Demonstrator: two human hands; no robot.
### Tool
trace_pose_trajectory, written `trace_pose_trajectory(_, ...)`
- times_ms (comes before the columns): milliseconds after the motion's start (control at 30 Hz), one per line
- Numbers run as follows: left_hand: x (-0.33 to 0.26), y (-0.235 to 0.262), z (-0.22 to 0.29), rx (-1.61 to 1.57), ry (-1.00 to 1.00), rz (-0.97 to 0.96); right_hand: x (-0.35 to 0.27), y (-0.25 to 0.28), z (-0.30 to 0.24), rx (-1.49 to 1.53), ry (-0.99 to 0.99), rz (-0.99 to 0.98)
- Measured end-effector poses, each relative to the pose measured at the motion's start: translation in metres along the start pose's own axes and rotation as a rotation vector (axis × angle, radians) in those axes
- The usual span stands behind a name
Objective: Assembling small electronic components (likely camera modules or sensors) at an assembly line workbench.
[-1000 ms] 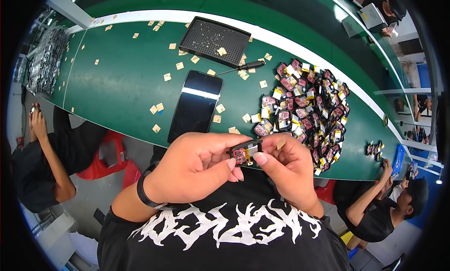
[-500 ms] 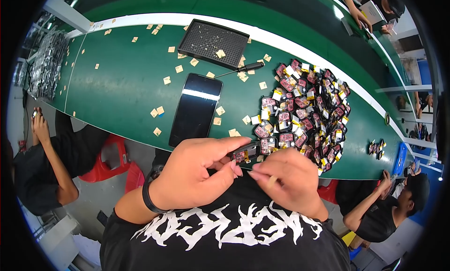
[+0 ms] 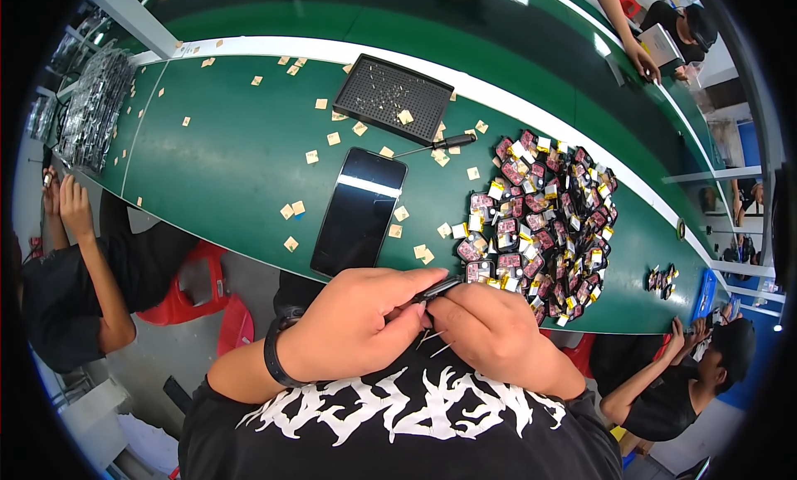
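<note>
My left hand [image 3: 353, 318] is closed on a small black plastic casing [image 3: 440, 287], holding it tilted over my lap at the table's front edge. My right hand [image 3: 494, 324] comes up against the casing's right end with its fingers curled together. Two thin pale prongs or strips [image 3: 439, 350] stick out below the right fingertips; what they belong to is hidden. To the right lies a large heap of similar black casings [image 3: 540, 223] with red circuit boards and white-and-yellow parts. Ahead of my left hand, a black phone-like slab with a glossy screen [image 3: 357, 214] lies on the table.
A black perforated tray [image 3: 390, 98] sits at the back, with a screwdriver [image 3: 448, 143] beside it. Small tan squares [image 3: 311, 156] are scattered over the green table [image 3: 232, 165]. Stacked clear packaging [image 3: 91, 115] stands far left. Other people sit at both sides.
My right hand has moved up and left onto the casing. The casing has tipped, so its red board no longer shows. The view has shifted slightly, with the table lower in it.
</note>
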State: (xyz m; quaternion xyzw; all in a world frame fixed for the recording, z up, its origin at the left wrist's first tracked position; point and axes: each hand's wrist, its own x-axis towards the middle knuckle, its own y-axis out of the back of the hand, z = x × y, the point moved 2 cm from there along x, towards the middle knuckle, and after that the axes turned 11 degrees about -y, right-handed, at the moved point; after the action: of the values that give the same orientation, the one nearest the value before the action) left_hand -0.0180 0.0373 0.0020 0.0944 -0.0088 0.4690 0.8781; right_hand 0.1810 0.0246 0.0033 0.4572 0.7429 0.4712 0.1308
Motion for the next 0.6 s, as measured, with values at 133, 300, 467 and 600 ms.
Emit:
trace_pose_trajectory(133, -0.008, 0.003, -0.011, -0.060, 0.018, 0.010, 0.009, -0.006, -0.004, 0.067, -0.007, -0.082)
trace_pose_trajectory(300, -0.026, 0.027, -0.028, -0.355, 0.188, 0.336, 0.015, 0.001, 0.010, 0.181, -0.154, -0.023)
trace_pose_trajectory(467, -0.057, 0.116, -0.063, -0.003, 0.195, 0.777, 0.011, 0.019, 0.041, -0.120, -0.440, 0.091)
trace_pose_trajectory(600, -0.092, 0.186, -0.106, 0.217, 0.226, 0.944, 0.022, 0.004, 0.048, -0.321, -0.534, 0.019)
